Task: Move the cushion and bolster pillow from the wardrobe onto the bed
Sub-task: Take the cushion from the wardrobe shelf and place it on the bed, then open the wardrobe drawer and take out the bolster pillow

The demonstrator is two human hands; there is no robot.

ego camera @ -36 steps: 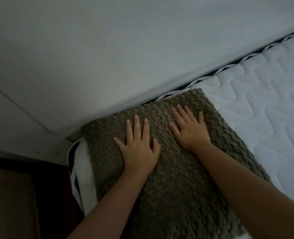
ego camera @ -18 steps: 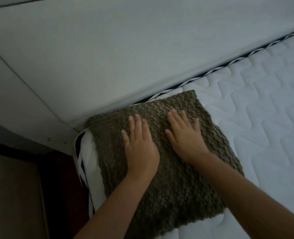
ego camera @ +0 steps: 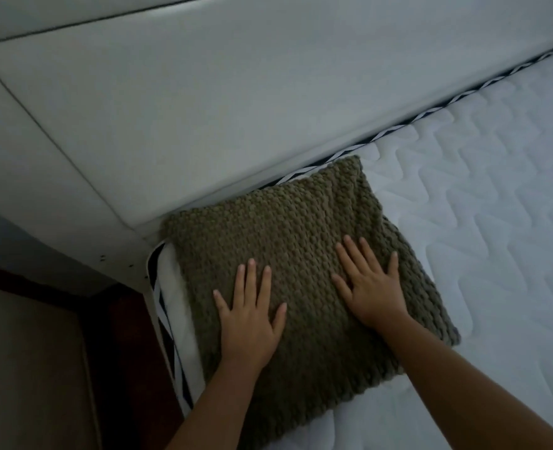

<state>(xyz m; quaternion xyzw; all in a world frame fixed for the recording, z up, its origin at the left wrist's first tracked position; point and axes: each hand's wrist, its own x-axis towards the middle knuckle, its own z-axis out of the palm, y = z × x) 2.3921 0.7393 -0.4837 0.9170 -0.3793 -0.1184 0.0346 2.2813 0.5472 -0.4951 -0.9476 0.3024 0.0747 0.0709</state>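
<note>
We've got the bed [ego camera: 479, 222], white quilted top, against its padded headboard [ego camera: 203, 108]. The olive knitted cushion [ego camera: 284, 228] lies flat in the corner, with our left hand [ego camera: 249, 323] and right hand [ego camera: 372, 287] pressing on it, fingers spread flat.

The cushion [ego camera: 288, 254] lies on the bed [ego camera: 482, 222] at its far-left corner, close against the headboard [ego camera: 203, 108]. The left hand [ego camera: 247, 319] and right hand [ego camera: 370, 287] rest flat on the cushion's near half, side by side.
</note>
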